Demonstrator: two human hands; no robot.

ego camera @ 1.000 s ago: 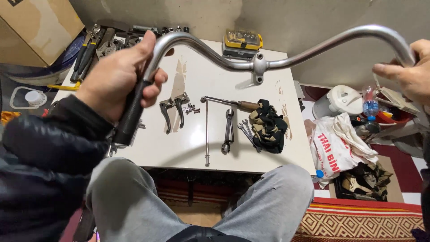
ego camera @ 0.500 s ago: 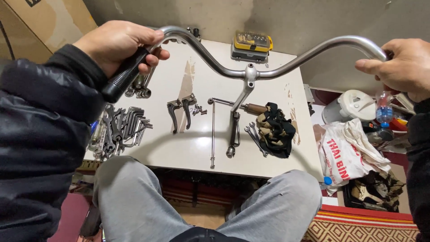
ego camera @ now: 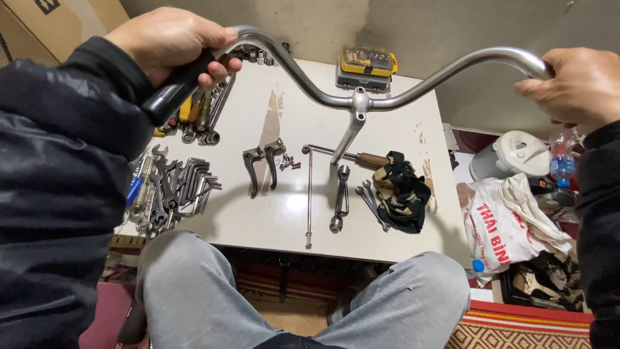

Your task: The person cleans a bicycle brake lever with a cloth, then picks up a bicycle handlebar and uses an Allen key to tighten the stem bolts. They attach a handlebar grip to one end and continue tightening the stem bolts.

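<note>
Gripping handlebar (ego camera: 387, 97) above the table edge (ego camera: 445, 194)

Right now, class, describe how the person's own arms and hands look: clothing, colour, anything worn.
Both arms are covered by dark, almost black, padded jacket sleeves reaching the wrists. The left hand and right hand are bare: no gloves, and no rings or watch can be seen. The left sleeve has a slight sheen and creases.

The handlebar (ego camera: 387, 90) is smooth, polished metal with a dull shine; its grip (ego camera: 177, 87) at ten o'clock looks like matt black rubber. The counter (ego camera: 258, 213) is smooth, pale and scuffed. Spanners (ego camera: 174, 190) at nine o'clock are bright steel. A camouflage cloth (ego camera: 402, 190) looks soft.
</note>
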